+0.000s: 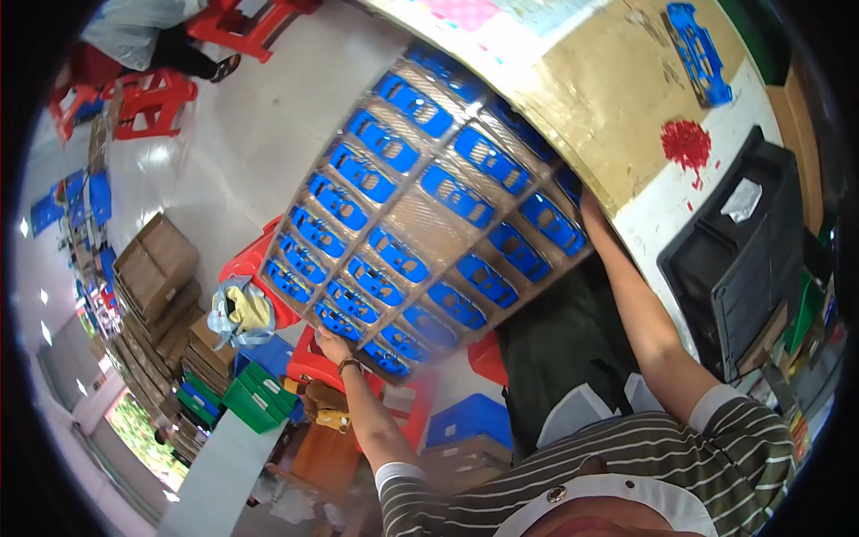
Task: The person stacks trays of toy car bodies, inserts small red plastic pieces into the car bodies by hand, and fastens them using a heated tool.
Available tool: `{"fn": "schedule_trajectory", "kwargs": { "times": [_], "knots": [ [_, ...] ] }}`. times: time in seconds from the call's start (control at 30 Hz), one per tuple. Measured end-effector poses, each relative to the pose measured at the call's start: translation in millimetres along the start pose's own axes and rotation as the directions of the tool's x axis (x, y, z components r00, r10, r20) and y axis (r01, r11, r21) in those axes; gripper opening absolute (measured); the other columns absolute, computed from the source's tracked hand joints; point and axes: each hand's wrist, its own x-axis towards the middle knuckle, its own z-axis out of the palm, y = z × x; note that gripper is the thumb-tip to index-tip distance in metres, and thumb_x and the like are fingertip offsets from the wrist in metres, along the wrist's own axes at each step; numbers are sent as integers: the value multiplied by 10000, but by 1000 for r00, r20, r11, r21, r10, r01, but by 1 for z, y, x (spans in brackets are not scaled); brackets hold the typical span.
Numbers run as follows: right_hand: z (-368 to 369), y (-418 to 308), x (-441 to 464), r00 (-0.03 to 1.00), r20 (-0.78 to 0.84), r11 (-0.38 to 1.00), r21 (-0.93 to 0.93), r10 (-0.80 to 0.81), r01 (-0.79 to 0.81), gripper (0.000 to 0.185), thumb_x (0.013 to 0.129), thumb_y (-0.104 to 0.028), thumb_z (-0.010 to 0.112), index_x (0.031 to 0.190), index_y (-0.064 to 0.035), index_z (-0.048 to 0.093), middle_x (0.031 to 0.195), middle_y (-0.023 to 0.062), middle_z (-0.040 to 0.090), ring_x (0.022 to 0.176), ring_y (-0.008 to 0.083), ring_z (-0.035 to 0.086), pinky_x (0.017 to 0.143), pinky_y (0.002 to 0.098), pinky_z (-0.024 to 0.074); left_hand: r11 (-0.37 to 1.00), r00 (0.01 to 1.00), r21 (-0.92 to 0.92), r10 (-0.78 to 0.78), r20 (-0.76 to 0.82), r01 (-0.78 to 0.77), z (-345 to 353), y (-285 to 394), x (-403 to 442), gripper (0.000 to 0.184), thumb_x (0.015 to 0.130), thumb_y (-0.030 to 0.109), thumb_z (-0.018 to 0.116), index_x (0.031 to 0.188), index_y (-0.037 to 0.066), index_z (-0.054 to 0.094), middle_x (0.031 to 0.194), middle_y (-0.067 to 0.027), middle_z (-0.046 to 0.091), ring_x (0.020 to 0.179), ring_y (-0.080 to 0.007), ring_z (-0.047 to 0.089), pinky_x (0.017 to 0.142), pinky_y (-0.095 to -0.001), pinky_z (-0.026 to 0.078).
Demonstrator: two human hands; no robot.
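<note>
A large clear plastic tray [419, 224] with rows of pockets slants in front of me, between the table and the floor area. Most pockets hold blue plastic car-shaped parts [360, 173] with cut-out openings; one pocket near the middle has none. My left hand [334, 345] is closed on the tray's near left edge, thumb on top. At the opposite edge, beside the table, my right hand [589, 215] grips the tray with its fingers largely hidden. Another blue part [698, 55] lies on the table near a small pile of red bits [686, 145].
The table [617, 80] with brown covering borders the tray on the right, and a black plastic bin [738, 255] stands at its near end. Red stools [255, 268] and a green bin [259, 398] are at left. Cardboard boxes [157, 268] stand farther left. Another person [179, 54] is at top left.
</note>
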Motion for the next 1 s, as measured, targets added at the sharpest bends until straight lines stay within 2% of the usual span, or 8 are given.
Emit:
{"fn": "schedule_trajectory", "kwargs": {
  "times": [0.13, 0.27, 0.33, 0.53, 0.7, 0.77, 0.8, 1.0],
  "knots": [
    [4, -5, -6, 996, 0, 968, -236, -88, 85, 472, 919, -350, 456, 1262, -26, 454, 1294, 186, 456, 1201, 369, 403, 1005, 402, 305, 986, 997, -166, -8, 82, 22, 3, -41, 12, 501, 931, 369, 337, 1053, -61, 563, 1026, -286, 573, 970, -405, 539, 823, -475, 404],
    [-23, -26, -43, 961, 29, 918, -290, -275, 271, 466, 916, -334, 470, 1271, -34, 447, 1304, 182, 449, 1207, 374, 395, 1008, 414, 302, 968, 810, 237, 203, -550, -81, -13, 48, -101, 269, 891, 199, 446, 906, -34, 578, 915, -233, 558, 838, -386, 513, 747, -486, 412],
    [-96, -67, -85, 970, 222, 895, 447, -100, -10, 402, 888, -255, 509, 1228, -44, 470, 1256, 182, 472, 1155, 366, 437, 987, 435, 320, 939, 912, -122, 271, -308, -321, -13, 102, -195, 186, 884, 112, 460, 808, -40, 534, 824, -201, 544, 767, -314, 502, 726, -395, 432],
    [-196, 81, -238, 748, 631, 825, -523, 206, 214, 419, 798, -260, 622, 1151, -62, 515, 1143, 138, 528, 1072, 304, 500, 906, 425, 399, 775, 369, -203, 491, 789, -598, 24, 168, -440, 229, 826, 229, 606, 924, 24, 576, 810, -128, 589, 848, -282, 567, 767, -357, 436],
    [-227, 175, -238, -99, 979, 961, -196, 179, -195, 450, 799, -225, 611, 1175, 2, 510, 1209, 175, 508, 1073, 258, 531, 906, 345, 427, 636, 9, -716, 749, 662, -286, 19, 226, -484, 113, 838, 124, 575, 857, 13, 560, 761, -74, 529, 771, -181, 518, 728, -299, 415],
    [-256, 157, -240, 222, 961, 747, 26, 164, -664, 480, 834, -258, 565, 1217, 18, 475, 1271, 188, 466, 1155, 238, 473, 959, 336, 378, 745, -309, -609, 668, 678, 274, 0, 257, -512, 87, 843, 76, 552, 851, -11, 547, 796, -31, 508, 774, -98, 474, 710, -264, 400],
    [-262, 155, -242, 368, 905, 565, 192, 215, -803, 497, 851, -274, 541, 1238, 25, 457, 1303, 195, 444, 1196, 229, 444, 986, 331, 354, 683, -479, -718, 679, 556, 135, 4, 266, -521, 85, 844, 70, 539, 827, -11, 558, 777, -26, 523, 766, -81, 473, 706, -261, 403],
    [-165, 245, -242, 664, 621, 895, -408, 418, -181, 523, 905, -309, 394, 1321, 7, 364, 1411, 210, 295, 1319, 321, 264, 1086, 352, 197, 876, -606, -393, 157, 780, -280, 128, 195, -526, 248, 857, 203, 493, 858, -2, 632, 768, -58, 605, 761, -126, 520, 720, -258, 415]
  ]
}}
